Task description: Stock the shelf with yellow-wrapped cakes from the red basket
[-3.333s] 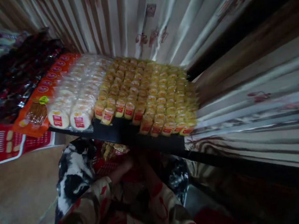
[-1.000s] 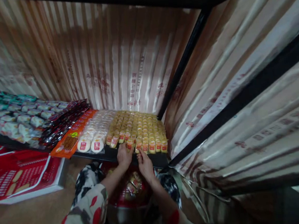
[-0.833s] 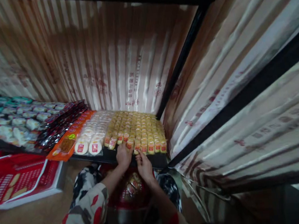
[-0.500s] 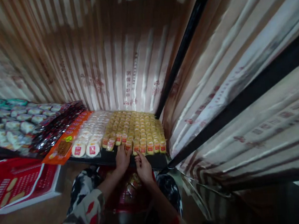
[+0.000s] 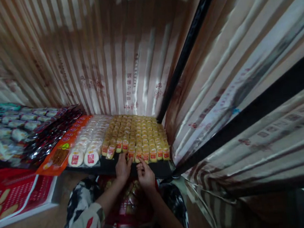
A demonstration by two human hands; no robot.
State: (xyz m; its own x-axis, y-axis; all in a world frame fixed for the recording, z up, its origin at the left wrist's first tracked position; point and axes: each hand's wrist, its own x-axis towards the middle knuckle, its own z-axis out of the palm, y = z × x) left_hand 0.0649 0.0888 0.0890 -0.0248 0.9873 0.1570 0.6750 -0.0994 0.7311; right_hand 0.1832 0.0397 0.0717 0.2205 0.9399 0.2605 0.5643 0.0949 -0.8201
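Observation:
Yellow snack packets (image 5: 153, 155) with red labels stand in tight rows on a black shelf (image 5: 111, 166). At the front row, my left hand (image 5: 123, 168) has its bent fingers on a snack packet. Close beside it, my right hand (image 5: 146, 175) is curled, with its fingertips at the foot of the neighbouring packet. Whether it grips anything is hidden. Below my hands, between my knees, sits a red bag (image 5: 128, 202) with more wrapped pieces inside, dim and partly covered by my arms.
Left of the yellow rows lie round white packets (image 5: 91, 158), an orange packet (image 5: 56, 157), dark shiny packets (image 5: 39, 146) and white-and-green packets (image 5: 4, 133). A red box (image 5: 12, 199) is on the floor at left. A black post (image 5: 184, 60) and pleated curtain (image 5: 124, 52) enclose the shelf.
The view has shifted slightly, so the shelf's front appears a little lower. My hands remain at the front row of yellow packets, with only small finger movement.

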